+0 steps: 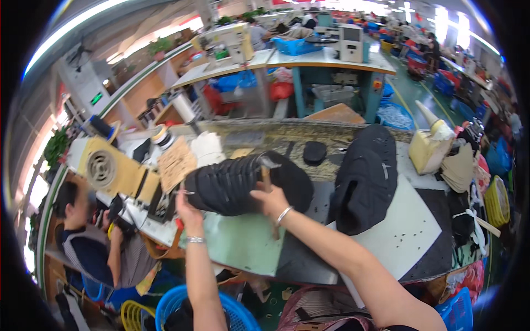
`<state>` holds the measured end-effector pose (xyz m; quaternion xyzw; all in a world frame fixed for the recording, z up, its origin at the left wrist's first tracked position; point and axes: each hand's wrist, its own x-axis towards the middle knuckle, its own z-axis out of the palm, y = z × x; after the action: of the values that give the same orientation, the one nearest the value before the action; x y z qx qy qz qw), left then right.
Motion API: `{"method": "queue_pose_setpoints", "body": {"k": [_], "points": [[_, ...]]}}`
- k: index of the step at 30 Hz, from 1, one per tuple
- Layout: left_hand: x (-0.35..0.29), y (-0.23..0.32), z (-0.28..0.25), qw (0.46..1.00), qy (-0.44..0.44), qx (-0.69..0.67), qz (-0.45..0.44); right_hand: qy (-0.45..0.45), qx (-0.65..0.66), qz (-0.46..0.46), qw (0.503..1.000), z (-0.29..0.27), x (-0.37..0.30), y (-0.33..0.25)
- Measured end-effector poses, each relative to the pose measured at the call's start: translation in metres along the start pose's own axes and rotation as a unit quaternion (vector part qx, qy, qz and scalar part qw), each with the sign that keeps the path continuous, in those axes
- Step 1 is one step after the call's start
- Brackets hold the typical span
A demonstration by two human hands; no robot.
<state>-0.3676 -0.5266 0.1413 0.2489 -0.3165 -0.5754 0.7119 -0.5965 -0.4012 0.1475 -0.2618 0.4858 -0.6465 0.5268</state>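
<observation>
A long stack of nested black fabric pieces [226,187], perhaps shoe uppers, lies slantwise over the table in front of me. At its left end my left hand [189,211] grips the edge, fingers partly hidden by the stack. My right hand [270,202] is closed around the wooden handle of a hammer [266,177], its metal head up against the stack's right part. Beneath spreads a pale green mat [248,243]. To the right rests a second black stack [367,176], and between the two sits a small black piece [314,153].
A white sheet [411,231] and a cream plastic bottle [430,146] are on the right. At left, a person [91,243] works beside a cream sewing machine [113,171]. Below the table edge stands a blue basket [171,309]. Tan pieces [176,163] lie behind the stack.
</observation>
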Motion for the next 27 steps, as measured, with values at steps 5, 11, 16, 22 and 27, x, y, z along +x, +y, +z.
{"method": "queue_pose_setpoints", "body": {"k": [5,11,16,22,27], "points": [[0.086,0.021,0.059,0.994,-0.101,-0.001,0.046,-0.013,0.123,-0.01,0.992,0.02,0.026,-0.033],[0.11,-0.056,0.061,0.747,-0.169,0.572,0.294,0.144,-0.059,-0.023,0.988,0.011,0.099,-0.023],[0.059,-0.035,0.104,0.886,-0.154,0.399,0.178,0.243,-0.2,-0.098,0.944,-0.005,0.067,-0.067],[-0.175,-0.04,0.159,0.788,-0.436,0.396,0.176,0.079,-0.072,-0.135,0.985,-0.025,-0.052,-0.17],[-0.276,-0.1,0.174,0.73,-0.509,0.434,0.139,0.037,-0.13,-0.158,0.978,-0.098,-0.189,-0.205]]}}
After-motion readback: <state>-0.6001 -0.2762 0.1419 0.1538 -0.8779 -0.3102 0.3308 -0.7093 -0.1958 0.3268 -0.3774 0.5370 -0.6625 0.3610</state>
